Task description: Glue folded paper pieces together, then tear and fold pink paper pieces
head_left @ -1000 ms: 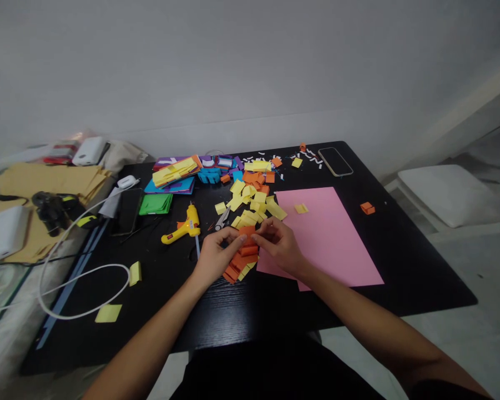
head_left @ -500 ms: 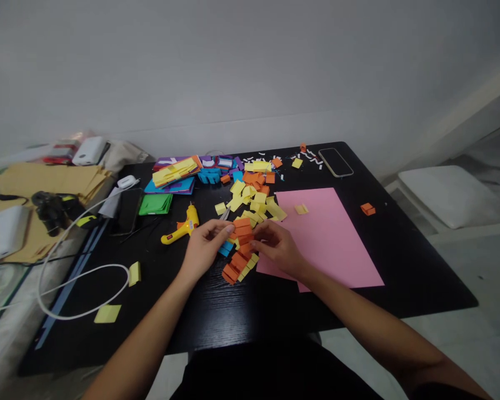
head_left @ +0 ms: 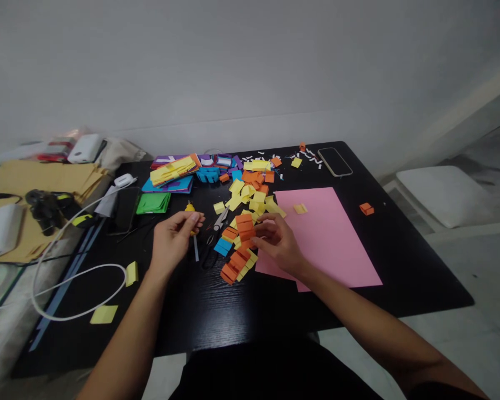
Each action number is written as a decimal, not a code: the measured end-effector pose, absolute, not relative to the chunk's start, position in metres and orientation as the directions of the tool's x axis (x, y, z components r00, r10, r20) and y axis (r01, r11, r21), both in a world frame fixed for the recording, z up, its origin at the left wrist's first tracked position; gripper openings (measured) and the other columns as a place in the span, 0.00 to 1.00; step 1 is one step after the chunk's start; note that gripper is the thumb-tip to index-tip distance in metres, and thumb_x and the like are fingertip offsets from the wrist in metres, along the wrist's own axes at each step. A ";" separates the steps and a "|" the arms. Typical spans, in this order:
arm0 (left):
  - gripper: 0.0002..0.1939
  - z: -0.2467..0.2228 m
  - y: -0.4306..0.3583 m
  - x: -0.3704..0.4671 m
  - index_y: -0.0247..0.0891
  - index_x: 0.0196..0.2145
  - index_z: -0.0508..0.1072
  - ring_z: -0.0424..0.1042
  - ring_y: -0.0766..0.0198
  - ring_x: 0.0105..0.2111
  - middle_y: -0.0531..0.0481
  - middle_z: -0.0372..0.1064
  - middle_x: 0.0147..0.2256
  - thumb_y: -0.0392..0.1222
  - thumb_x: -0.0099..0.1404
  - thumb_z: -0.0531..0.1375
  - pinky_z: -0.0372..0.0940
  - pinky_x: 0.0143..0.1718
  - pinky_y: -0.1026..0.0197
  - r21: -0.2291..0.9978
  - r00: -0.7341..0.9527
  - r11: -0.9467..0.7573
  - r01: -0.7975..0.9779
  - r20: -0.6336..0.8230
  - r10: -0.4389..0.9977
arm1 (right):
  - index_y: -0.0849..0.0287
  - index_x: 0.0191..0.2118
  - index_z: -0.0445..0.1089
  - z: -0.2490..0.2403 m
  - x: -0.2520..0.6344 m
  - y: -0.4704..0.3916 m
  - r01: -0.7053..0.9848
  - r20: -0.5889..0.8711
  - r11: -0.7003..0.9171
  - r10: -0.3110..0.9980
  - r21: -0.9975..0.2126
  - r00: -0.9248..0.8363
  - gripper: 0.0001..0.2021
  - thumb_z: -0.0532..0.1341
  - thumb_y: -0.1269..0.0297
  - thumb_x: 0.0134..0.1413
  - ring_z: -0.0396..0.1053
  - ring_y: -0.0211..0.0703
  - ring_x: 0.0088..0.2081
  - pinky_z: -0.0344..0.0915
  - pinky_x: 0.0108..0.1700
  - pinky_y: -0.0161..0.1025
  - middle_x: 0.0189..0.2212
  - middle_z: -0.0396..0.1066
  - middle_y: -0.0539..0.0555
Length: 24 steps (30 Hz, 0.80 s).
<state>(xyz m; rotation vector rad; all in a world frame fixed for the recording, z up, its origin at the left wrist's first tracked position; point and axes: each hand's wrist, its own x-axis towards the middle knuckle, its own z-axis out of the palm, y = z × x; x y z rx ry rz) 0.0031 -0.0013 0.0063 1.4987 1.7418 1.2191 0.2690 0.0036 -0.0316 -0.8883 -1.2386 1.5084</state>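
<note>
My left hand [head_left: 175,239] is closed over the yellow glue gun [head_left: 189,207] and covers most of it. A pale glue stick [head_left: 196,248] shows below the fingers. In my right hand [head_left: 277,241] is the edge of a folded orange paper strip [head_left: 245,225], pinched between thumb and fingers. More folded orange paper pieces [head_left: 235,265] adjoin it below, beside yellow ones and a blue paper piece [head_left: 223,246]. Scissors [head_left: 210,250] with black handles lie between my hands. Behind the right hand is a pile of yellow paper pieces [head_left: 254,197].
Pink paper sheets [head_left: 329,239] lie on the black table [head_left: 216,328] at right. A phone [head_left: 335,162] and white scraps are at the back. Stacked coloured paper [head_left: 173,183], green paper [head_left: 153,203] and a looped white cable [head_left: 79,319] occupy the left side.
My left hand has let go of the orange paper and moved left onto the glue gun. The scissors have come into view. The right hand stays at the orange strip.
</note>
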 end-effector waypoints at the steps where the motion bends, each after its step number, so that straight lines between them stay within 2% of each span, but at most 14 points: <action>1: 0.18 0.006 0.000 -0.004 0.37 0.40 0.82 0.79 0.56 0.36 0.43 0.81 0.38 0.53 0.69 0.59 0.72 0.40 0.56 0.825 -0.235 -0.006 0.564 0.168 0.957 | 0.50 0.47 0.66 -0.031 0.269 0.003 -0.220 0.042 -0.019 0.961 -0.975 -0.272 0.22 0.75 0.61 0.49 0.78 0.42 0.37 0.79 0.41 0.44 0.38 0.77 0.50; 3: 0.20 0.004 0.003 -0.020 0.37 0.45 0.81 0.78 0.49 0.43 0.40 0.81 0.43 0.52 0.72 0.54 0.71 0.48 0.50 0.632 -0.214 0.039 0.774 0.204 0.955 | 0.50 0.45 0.67 -0.030 0.269 0.002 -0.223 0.053 -0.008 0.962 -0.975 -0.266 0.20 0.74 0.59 0.50 0.77 0.43 0.38 0.79 0.39 0.43 0.38 0.76 0.50; 5: 0.20 0.000 0.006 -0.033 0.34 0.50 0.78 0.75 0.41 0.51 0.34 0.77 0.50 0.47 0.68 0.55 0.68 0.53 0.44 0.403 -0.176 0.084 0.911 0.198 0.964 | 0.51 0.43 0.68 -0.030 0.269 0.002 -0.226 0.067 0.005 0.961 -0.974 -0.267 0.17 0.74 0.58 0.51 0.76 0.44 0.38 0.79 0.37 0.42 0.37 0.75 0.50; 8: 0.25 -0.009 0.009 -0.043 0.32 0.54 0.75 0.72 0.33 0.53 0.28 0.72 0.53 0.44 0.61 0.60 0.67 0.53 0.39 0.145 -0.193 0.183 0.972 0.060 0.979 | 0.52 0.40 0.71 -0.029 0.269 0.003 -0.212 0.088 0.032 0.961 -0.977 -0.262 0.14 0.73 0.56 0.52 0.75 0.43 0.38 0.79 0.38 0.43 0.37 0.73 0.51; 10: 0.25 -0.014 0.010 -0.044 0.34 0.54 0.74 0.73 0.33 0.50 0.30 0.72 0.51 0.43 0.59 0.61 0.68 0.51 0.39 0.067 -0.200 0.201 0.977 -0.021 0.980 | 0.53 0.37 0.72 -0.029 0.270 0.004 -0.193 0.093 0.044 0.963 -0.980 -0.251 0.12 0.73 0.56 0.52 0.75 0.43 0.38 0.78 0.41 0.44 0.36 0.72 0.51; 12: 0.23 -0.016 0.009 -0.043 0.36 0.53 0.73 0.74 0.37 0.48 0.32 0.71 0.49 0.42 0.59 0.60 0.69 0.49 0.42 0.067 -0.179 0.182 0.981 -0.051 0.982 | 0.54 0.35 0.72 -0.030 0.270 0.006 -0.182 0.091 0.047 0.966 -0.982 -0.243 0.12 0.74 0.57 0.51 0.74 0.43 0.38 0.77 0.42 0.44 0.35 0.72 0.51; 15: 0.19 -0.012 0.008 -0.039 0.37 0.50 0.72 0.75 0.42 0.45 0.35 0.69 0.49 0.41 0.61 0.58 0.70 0.48 0.46 0.152 -0.160 0.162 0.975 -0.022 0.987 | 0.54 0.33 0.72 -0.031 0.271 0.007 -0.191 0.087 0.043 0.970 -0.981 -0.226 0.13 0.75 0.57 0.48 0.73 0.42 0.37 0.76 0.41 0.43 0.34 0.72 0.51; 18: 0.18 -0.002 0.006 -0.032 0.37 0.50 0.71 0.74 0.46 0.47 0.37 0.67 0.51 0.42 0.62 0.58 0.70 0.50 0.47 0.299 -0.107 0.061 0.952 0.139 0.984 | 0.55 0.30 0.72 -0.033 0.271 0.008 -0.189 0.068 0.029 0.977 -0.982 -0.201 0.16 0.77 0.54 0.45 0.74 0.43 0.37 0.77 0.43 0.45 0.34 0.73 0.51; 21: 0.18 0.011 0.000 -0.021 0.39 0.50 0.69 0.72 0.49 0.48 0.40 0.69 0.50 0.43 0.63 0.59 0.69 0.50 0.50 0.453 -0.019 -0.148 0.879 0.344 0.939 | 0.55 0.29 0.73 -0.035 0.272 0.011 -0.171 0.050 0.021 0.984 -0.985 -0.168 0.17 0.78 0.53 0.43 0.75 0.44 0.37 0.77 0.45 0.47 0.35 0.76 0.52; 24: 0.12 0.021 -0.009 -0.010 0.40 0.46 0.72 0.73 0.55 0.41 0.45 0.73 0.43 0.45 0.66 0.60 0.69 0.42 0.55 0.587 0.027 -0.266 0.765 0.383 0.923 | 0.55 0.30 0.74 -0.037 0.273 0.013 -0.166 0.043 0.019 0.989 -0.986 -0.145 0.15 0.78 0.55 0.42 0.77 0.44 0.37 0.78 0.45 0.48 0.35 0.78 0.52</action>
